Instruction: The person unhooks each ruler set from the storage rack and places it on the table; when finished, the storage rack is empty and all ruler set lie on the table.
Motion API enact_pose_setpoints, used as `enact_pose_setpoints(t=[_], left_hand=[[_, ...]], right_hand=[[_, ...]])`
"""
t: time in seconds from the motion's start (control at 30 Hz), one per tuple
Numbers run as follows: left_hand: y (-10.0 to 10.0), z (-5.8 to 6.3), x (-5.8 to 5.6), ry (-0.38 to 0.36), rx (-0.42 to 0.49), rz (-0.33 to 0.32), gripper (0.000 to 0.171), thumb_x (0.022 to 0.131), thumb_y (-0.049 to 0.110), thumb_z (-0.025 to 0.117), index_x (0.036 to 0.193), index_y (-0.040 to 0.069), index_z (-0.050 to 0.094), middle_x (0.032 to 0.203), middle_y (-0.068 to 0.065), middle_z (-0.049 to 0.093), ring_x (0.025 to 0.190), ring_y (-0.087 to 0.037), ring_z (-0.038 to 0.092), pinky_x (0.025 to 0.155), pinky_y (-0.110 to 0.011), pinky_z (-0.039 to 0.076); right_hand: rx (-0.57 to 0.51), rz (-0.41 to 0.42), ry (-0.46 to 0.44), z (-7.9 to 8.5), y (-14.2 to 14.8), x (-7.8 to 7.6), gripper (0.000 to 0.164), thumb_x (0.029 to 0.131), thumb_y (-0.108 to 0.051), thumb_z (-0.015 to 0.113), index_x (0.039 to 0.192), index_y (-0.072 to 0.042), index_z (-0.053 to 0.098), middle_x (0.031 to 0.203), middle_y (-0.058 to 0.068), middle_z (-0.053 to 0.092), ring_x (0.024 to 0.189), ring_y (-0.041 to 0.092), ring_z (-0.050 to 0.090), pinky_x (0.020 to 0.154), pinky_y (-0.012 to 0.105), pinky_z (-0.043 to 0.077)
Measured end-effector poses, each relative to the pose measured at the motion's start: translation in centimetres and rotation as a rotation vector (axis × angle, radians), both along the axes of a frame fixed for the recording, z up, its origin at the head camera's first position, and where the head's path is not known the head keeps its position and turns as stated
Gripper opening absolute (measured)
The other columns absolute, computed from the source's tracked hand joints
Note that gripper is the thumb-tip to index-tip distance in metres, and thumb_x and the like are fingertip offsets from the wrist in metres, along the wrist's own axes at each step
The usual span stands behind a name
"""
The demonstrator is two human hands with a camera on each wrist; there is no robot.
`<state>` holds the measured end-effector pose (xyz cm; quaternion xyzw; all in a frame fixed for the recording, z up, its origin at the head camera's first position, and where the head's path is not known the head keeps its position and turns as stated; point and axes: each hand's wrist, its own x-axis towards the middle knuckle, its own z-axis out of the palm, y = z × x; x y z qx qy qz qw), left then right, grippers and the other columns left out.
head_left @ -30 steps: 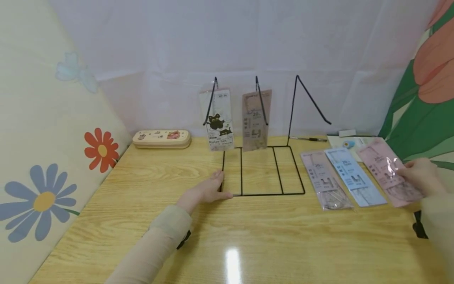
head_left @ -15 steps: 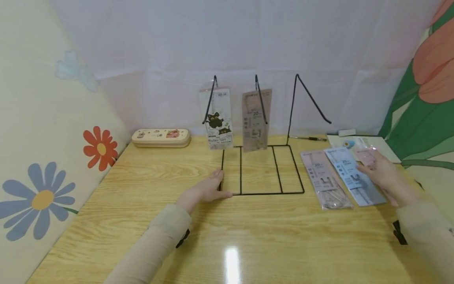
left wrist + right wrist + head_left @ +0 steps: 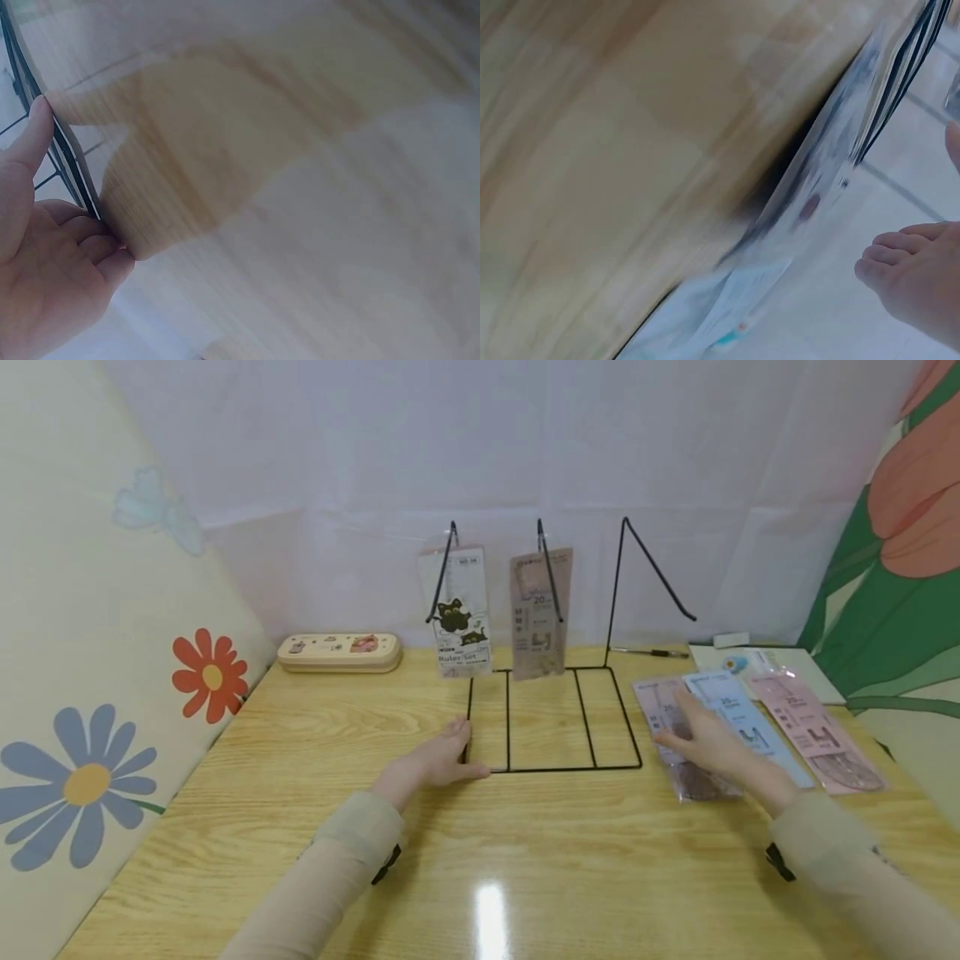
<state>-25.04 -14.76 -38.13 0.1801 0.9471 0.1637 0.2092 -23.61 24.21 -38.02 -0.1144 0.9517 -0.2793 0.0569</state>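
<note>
My left hand holds the near left corner of a black wire display rack, thumb along the front wire and fingers at the side; the left wrist view shows thumb and fingertips at the wire. A white ruler set pack with black cats hangs on the left hook, a pink ruler set pack on the middle one. My right hand, fingers extended and thumb apart, is over the left pink pack and partly covers the blue pack. To their right lies another pink pack.
A cream pencil case stands at the back left. Behind the packs are a black pen, a white sheet with a blue picture, and a small white block. A white cloth hangs behind the table.
My right hand has laid the right pink pack down beside the blue one, let go of it and moved left over the other packs. My left hand stays at the rack corner.
</note>
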Motion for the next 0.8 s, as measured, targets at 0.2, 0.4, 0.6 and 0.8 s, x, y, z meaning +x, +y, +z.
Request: enact_pose_setpoints(t=[0.2,0.4,0.6,0.8], left_hand=[[-0.1,0.1,0.1,-0.01,-0.001,0.007,0.09,0.092,0.044,0.056,0.148,-0.007,0.006,0.157,-0.022,-0.004,0.147,-0.032,0.0,0.121,-0.044,0.009],[-0.2,0.2,0.1,-0.002,-0.006,0.0,0.09,0.092,0.044,0.055,0.148,-0.007,0.007,0.157,-0.022,-0.002,0.147,-0.033,0.001,0.12,-0.044,0.009],[-0.2,0.0,-0.1,0.012,-0.01,-0.011,0.09,0.092,0.044,0.055,0.148,-0.007,0.007,0.157,-0.023,-0.001,0.147,-0.033,0.002,0.121,-0.044,0.01],[-0.1,0.1,0.0,0.009,-0.009,-0.013,0.09,0.092,0.045,0.056,0.148,-0.007,0.007,0.157,-0.023,-0.002,0.146,-0.033,0.001,0.12,-0.044,0.008]], right_hand=[[0.052,0.088,0.023,-0.8,-2.9,0.4,0.088,0.093,-0.04,0.056,0.145,0.013,0.009,0.15,0.036,0.013,0.136,0.052,0.019,0.111,0.061,0.02],[0.014,0.124,-0.062,-1.6,-4.7,0.2,0.089,0.093,-0.044,0.054,0.147,0.01,0.008,0.153,0.032,0.008,0.14,0.047,0.013,0.115,0.058,0.014],[0.094,0.125,-0.065,-2.1,-5.5,-0.6,0.087,0.093,-0.041,0.055,0.145,0.013,0.01,0.151,0.035,0.01,0.139,0.048,0.014,0.114,0.057,0.016],[0.126,0.113,-0.147,-1.9,-5.9,-0.9,0.094,0.092,-0.044,0.056,0.145,0.013,0.005,0.151,0.035,0.004,0.14,0.048,0.009,0.116,0.056,0.011]])
